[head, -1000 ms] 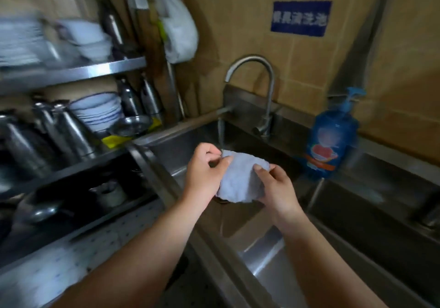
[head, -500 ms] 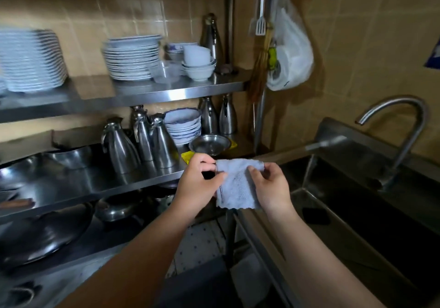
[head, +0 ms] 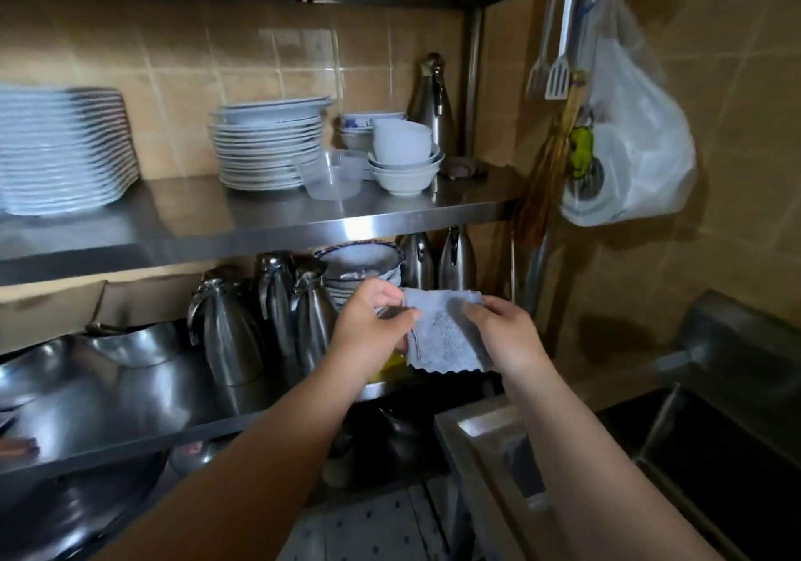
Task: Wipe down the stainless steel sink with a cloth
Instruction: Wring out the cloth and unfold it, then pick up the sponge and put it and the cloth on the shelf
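Cloth (head: 444, 335) held in the air between both hands, in front of the lower shelf (head: 130, 426) and up and left of the sink (head: 490, 439). Left hand (head: 372, 335) pinches the cloth's upper left edge, its fingers (head: 390, 296) curled over the top and the thumb pressed against the near face. Right hand (head: 505, 339) grips the upper right edge, its fingers closed on the fabric. The cloth is pale blue-grey, roughly square, hanging flat from the two grips; its surface is a soft nubbed terry with a stitched line down the left side and a wavy lower hem. It touches nothing but the hands.

The sink is brushed stainless steel with a flat rim and a dark, deep basin, seen only at the lower right. The shelves are of the same polished steel. On the upper shelf (head: 303, 222) stand two stacks of white plates (head: 268, 144), a clear plastic tub (head: 333, 174) and nested white bowls (head: 403, 161). On the lower shelf stand tapered steel jugs (head: 229, 330) with curved handles, a stack of blue-rimmed bowls (head: 359, 261) and wide steel basins (head: 130, 343). A translucent plastic bag (head: 637, 144) and slotted steel spatulas (head: 550, 74) hang against the beige tiled wall (head: 737, 83)
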{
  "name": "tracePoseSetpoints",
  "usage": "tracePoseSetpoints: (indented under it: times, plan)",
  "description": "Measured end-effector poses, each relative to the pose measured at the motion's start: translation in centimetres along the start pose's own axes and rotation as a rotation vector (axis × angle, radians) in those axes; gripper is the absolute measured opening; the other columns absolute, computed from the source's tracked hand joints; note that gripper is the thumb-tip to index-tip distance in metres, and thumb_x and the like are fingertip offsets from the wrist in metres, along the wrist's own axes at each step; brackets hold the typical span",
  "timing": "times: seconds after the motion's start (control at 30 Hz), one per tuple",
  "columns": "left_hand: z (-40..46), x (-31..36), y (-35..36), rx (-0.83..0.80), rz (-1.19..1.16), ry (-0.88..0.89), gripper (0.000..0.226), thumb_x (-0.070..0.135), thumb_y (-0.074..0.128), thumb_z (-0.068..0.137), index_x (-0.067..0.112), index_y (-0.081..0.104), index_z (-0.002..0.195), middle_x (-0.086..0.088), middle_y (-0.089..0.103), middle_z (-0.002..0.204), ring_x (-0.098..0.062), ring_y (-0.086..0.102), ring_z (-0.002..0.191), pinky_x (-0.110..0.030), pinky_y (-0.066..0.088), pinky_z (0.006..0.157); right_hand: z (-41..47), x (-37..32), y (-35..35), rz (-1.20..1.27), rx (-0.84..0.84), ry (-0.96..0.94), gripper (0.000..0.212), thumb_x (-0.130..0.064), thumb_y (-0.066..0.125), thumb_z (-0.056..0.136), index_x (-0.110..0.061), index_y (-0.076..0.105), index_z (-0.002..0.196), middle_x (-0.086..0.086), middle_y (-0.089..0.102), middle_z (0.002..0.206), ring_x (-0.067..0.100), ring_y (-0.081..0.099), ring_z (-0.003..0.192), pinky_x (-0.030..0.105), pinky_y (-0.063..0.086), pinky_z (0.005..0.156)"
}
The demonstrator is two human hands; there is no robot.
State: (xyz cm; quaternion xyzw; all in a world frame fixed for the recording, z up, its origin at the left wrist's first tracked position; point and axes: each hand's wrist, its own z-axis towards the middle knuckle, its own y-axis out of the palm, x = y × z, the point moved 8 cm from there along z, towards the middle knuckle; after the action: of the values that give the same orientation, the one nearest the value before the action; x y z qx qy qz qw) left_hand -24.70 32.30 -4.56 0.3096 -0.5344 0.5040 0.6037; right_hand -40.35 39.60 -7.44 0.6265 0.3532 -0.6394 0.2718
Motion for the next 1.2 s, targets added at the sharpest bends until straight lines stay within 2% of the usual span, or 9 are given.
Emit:
tracePoseSetpoints:
  times: [0.07, 0.2, 0.33, 0.43, 0.53, 0.67, 0.8, 0.97, 1.2]
  plan:
    - [3.5, -0.1, 0.0, 0.012, -0.023, -0.007, 0.029, 0.0, 0.068, 0.077, 0.021, 0.049, 0.073, 0.001, 0.057, 0.084, 0.0, 0.052, 0.04, -0.014, 0.046, 0.041, 3.6, -1.0, 1.0, 0.011, -0.015, -0.004, 0.013, -0.018, 0.055, 0.089, -0.023, 0.064, 0.082, 0.014, 0.07, 0.093, 0.032, 0.066, 0.09, 0.039, 0.052, 0.082]
    - [9.4, -0.3, -0.5, 0.038, -0.093, -0.041, 0.028, -0.006, 0.065, 0.078, 0.018, 0.05, 0.073, 0.0, 0.056, 0.081, -0.003, 0.055, 0.044, -0.013, 0.047, 0.041, 9.7, -2.7, 3.9, 0.041, -0.07, 0.016, 0.011, -0.018, 0.054, 0.091, -0.021, 0.064, 0.088, 0.0, 0.066, 0.083, 0.02, 0.064, 0.081, 0.036, 0.053, 0.075]
    - [15.5, -0.6, -0.8, 0.033, -0.167, -0.066, 0.028, -0.009, 0.061, 0.079, 0.015, 0.047, 0.073, -0.002, 0.053, 0.078, -0.008, 0.055, 0.053, -0.015, 0.049, 0.041, 14.8, -4.9, 7.2, 0.006, -0.111, -0.013, 0.022, -0.017, 0.057, 0.087, -0.009, 0.067, 0.105, 0.014, 0.068, 0.104, 0.031, 0.064, 0.097, 0.045, 0.051, 0.091]
    - [20.6, -0.8, -0.7, -0.002, -0.239, -0.112, 0.023, -0.004, 0.058, 0.083, 0.015, 0.046, 0.081, -0.002, 0.053, 0.084, -0.013, 0.056, 0.062, -0.019, 0.052, 0.042, 19.5, -6.9, 9.4, 0.013, -0.109, -0.073, 0.018, -0.008, 0.054, 0.088, -0.003, 0.065, 0.101, 0.015, 0.067, 0.099, 0.027, 0.063, 0.088, 0.031, 0.051, 0.075]
    - [25.5, -1.0, -0.1, -0.029, -0.273, -0.144, 0.021, 0.001, 0.056, 0.086, 0.012, 0.043, 0.097, 0.001, 0.049, 0.083, -0.017, 0.054, 0.062, -0.016, 0.049, 0.038, 24.0, -8.5, 10.9, -0.067, -0.039, -0.126, 0.032, 0.002, 0.045, 0.089, 0.003, 0.057, 0.119, 0.02, 0.063, 0.107, 0.022, 0.057, 0.084, 0.019, 0.045, 0.058]
    - [31.5, -1.9, 0.8, -0.082, -0.304, -0.159, 0.021, 0.001, 0.053, 0.088, 0.013, 0.043, 0.102, -0.001, 0.047, 0.081, -0.024, 0.056, 0.069, -0.017, 0.049, 0.039, 29.2, -9.4, 12.0, -0.009, 0.112, -0.136, 0.036, 0.007, 0.039, 0.09, 0.002, 0.053, 0.123, 0.016, 0.059, 0.111, 0.028, 0.059, 0.101, 0.015, 0.044, 0.063]
    - [35.6, -3.8, 1.1, -0.164, -0.208, -0.12, 0.015, 0.007, 0.05, 0.088, 0.017, 0.044, 0.098, 0.001, 0.048, 0.085, -0.026, 0.057, 0.08, -0.011, 0.048, 0.041, 32.3, -8.3, 11.8, 0.073, 0.191, -0.06, 0.022, -0.002, 0.046, 0.091, -0.013, 0.058, 0.106, 0.011, 0.06, 0.093, 0.017, 0.056, 0.067, 0.023, 0.046, 0.055]
    - [37.6, -6.6, 0.4, -0.168, -0.012, -0.053, 0.019, 0.015, 0.054, 0.084, 0.033, 0.047, 0.081, 0.004, 0.05, 0.083, -0.008, 0.063, 0.049, -0.038, 0.057, 0.068, 33.4, -7.5, 8.9, -0.346, 0.3, -0.064, 0.037, -0.016, 0.053, 0.089, -0.01, 0.052, 0.126, 0.009, 0.059, 0.122, 0.024, 0.055, 0.111, 0.034, 0.043, 0.093]
    - [36.5, -4.4, 1.1, -0.227, 0.092, 0.094, 0.017, 0.035, 0.043, 0.067, 0.048, 0.047, 0.077, 0.003, 0.061, 0.079, -0.016, 0.067, 0.052, -0.036, 0.052, 0.068, 32.8, -7.4, 7.2, -0.627, 0.328, -0.064, 0.042, -0.033, 0.054, 0.087, -0.02, 0.05, 0.127, 0.005, 0.054, 0.126, 0.023, 0.05, 0.116, 0.029, 0.038, 0.088]
